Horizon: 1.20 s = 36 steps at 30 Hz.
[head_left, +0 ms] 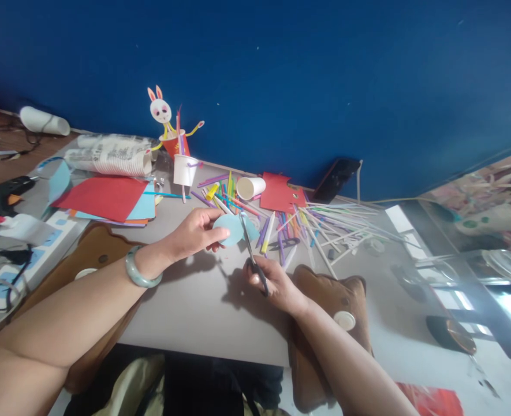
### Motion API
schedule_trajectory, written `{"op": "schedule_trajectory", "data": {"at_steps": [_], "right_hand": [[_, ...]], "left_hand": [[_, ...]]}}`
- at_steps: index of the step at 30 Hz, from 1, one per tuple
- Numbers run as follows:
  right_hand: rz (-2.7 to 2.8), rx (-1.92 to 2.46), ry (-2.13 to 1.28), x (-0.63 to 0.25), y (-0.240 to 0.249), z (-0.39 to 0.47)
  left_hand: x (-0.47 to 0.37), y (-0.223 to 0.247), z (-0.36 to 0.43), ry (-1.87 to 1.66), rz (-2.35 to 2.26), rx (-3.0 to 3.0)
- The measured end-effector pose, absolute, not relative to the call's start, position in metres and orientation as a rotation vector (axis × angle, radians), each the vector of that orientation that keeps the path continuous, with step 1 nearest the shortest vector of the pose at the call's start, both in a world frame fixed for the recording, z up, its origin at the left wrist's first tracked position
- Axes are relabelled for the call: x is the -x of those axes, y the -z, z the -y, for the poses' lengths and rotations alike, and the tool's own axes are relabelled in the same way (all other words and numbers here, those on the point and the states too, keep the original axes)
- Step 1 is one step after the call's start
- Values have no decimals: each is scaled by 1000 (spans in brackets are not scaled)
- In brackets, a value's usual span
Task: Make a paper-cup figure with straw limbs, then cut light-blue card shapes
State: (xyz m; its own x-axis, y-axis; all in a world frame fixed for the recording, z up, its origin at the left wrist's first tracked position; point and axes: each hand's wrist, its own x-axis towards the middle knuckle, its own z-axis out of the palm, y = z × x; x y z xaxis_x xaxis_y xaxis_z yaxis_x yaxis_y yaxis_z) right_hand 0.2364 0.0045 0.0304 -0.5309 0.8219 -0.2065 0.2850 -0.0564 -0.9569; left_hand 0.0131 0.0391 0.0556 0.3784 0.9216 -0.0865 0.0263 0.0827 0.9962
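My left hand (201, 233) pinches a light blue paper piece (230, 230) with a rounded edge above the middle of the table. My right hand (276, 282) grips a pair of scissors (247, 240) by its dark handles. The scissor blades point up and away from me, against the right edge of the blue paper. Another bit of blue paper (250, 228) shows just right of the blades; whether it is still joined to the held piece I cannot tell.
Behind my hands lie several markers and sticks (281, 231), a white paper cup (250, 188) on its side and red paper (276, 192). A rabbit figure (160, 111) stands at the back. Coloured paper sheets (103, 196) and a power strip (34, 254) are left; brown cushions (320, 323) flank me.
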Motion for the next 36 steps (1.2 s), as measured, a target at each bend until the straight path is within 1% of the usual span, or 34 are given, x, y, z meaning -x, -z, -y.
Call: {"op": "schedule_trajectory", "data": {"at_steps": [16, 36], "right_hand": [[1748, 1204, -1659, -236, -31, -5], [1790, 1219, -1606, -238, -27, -5]], "left_hand": [[-11, -56, -41, -896, -998, -1308], [-11, -57, -41, -891, -1036, -1304]]}}
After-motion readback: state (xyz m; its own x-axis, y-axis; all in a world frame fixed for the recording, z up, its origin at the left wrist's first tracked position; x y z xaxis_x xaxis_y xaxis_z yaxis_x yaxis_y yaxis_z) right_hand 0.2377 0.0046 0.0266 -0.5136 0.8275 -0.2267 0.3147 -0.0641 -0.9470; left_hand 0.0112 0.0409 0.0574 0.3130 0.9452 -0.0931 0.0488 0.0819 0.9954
